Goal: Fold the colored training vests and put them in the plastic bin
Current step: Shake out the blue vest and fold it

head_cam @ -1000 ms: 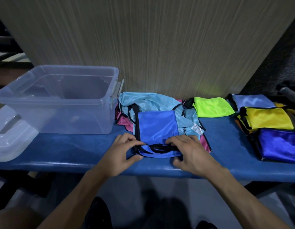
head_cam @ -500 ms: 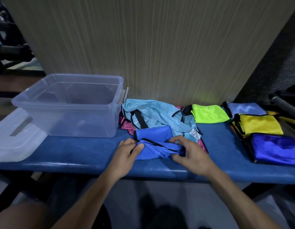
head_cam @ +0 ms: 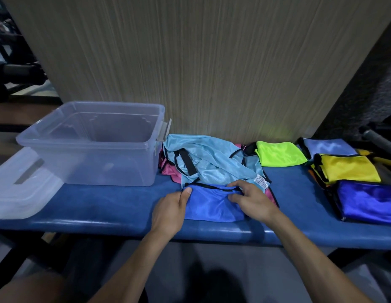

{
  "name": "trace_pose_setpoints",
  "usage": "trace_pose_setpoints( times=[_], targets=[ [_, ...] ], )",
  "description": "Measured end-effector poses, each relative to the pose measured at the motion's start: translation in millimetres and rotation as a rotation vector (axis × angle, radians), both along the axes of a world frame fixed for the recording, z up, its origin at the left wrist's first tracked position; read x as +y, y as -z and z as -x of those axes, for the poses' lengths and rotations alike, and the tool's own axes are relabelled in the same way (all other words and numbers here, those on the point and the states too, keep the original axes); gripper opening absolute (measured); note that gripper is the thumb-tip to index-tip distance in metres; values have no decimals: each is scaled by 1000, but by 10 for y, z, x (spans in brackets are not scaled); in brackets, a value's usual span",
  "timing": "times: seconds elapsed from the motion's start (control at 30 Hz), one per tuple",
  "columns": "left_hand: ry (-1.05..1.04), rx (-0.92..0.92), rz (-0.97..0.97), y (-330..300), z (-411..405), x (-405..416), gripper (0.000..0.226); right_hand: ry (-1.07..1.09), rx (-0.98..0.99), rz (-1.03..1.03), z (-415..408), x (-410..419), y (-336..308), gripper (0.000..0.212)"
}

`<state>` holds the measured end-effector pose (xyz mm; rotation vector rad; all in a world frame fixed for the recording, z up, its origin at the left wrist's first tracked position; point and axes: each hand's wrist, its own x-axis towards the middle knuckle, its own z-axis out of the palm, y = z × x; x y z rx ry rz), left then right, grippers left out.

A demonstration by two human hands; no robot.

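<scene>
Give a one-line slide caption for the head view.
Both hands, left hand and right hand, grip a folded blue vest on the blue bench beside the clear plastic bin.

Probably a gym: padded blue bench [head_cam: 102, 206], folded training vests [head_cam: 345, 169], dim equipment behind.

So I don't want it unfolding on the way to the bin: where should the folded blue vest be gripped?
Grip the blue vest at its two short side edges, one hand from each side, where the left hand and right hand already sit; that likely keeps the layers stacked.
</scene>
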<state>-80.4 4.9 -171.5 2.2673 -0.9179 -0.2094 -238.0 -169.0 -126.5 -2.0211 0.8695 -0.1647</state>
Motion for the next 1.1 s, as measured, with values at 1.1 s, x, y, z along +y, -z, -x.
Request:
trace_pose_setpoints(
  times=[1.1],
  targets=[
    [725,-437,-89,-453,-329,-597,29,-290,73,570,-181,-332,-117,26]
  ],
)
